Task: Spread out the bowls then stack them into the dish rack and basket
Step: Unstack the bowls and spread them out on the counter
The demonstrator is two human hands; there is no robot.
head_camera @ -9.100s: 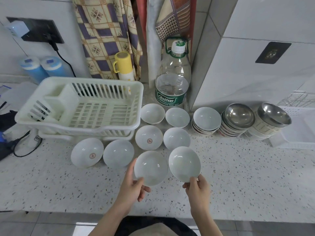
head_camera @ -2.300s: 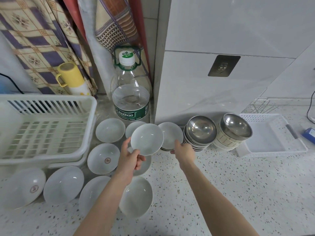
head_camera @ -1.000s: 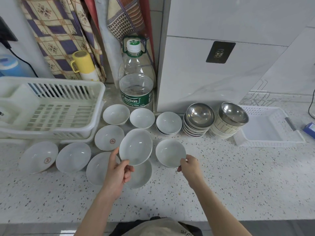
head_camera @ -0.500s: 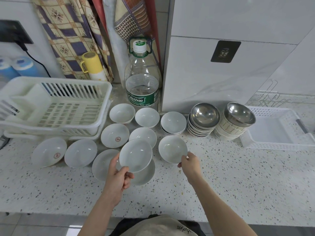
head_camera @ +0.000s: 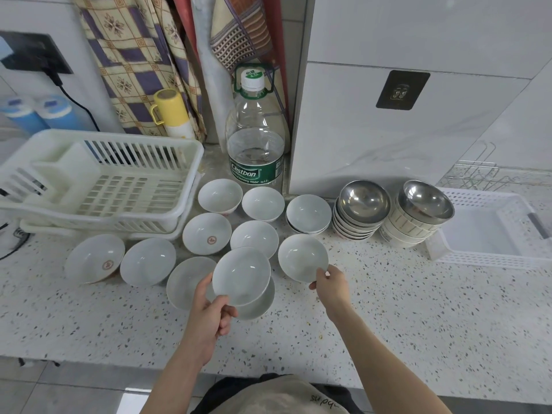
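Gripping a white bowl point(head_camera: 241, 275) by its near rim, your left hand point(head_camera: 212, 309) has its thumb on the inside edge and fingers curled under, holding the bowl tilted above two other bowls that lie on the desk point(head_camera: 418, 318). Your right hand point(head_camera: 330, 284) reaches forward with the arm stretched out and pinches the near rim of another white bowl point(head_camera: 302, 257) that sits on the desk just right of the raised one. Around them, more white bowls lie spread in loose rows. Behind those stand a short stack of white bowls point(head_camera: 308, 215), a stack of steel bowls point(head_camera: 360, 209) and a second, tilted stack point(head_camera: 418, 213). The white dish rack point(head_camera: 98, 183) stands at the far left, the white basket point(head_camera: 490, 231) at the far right.
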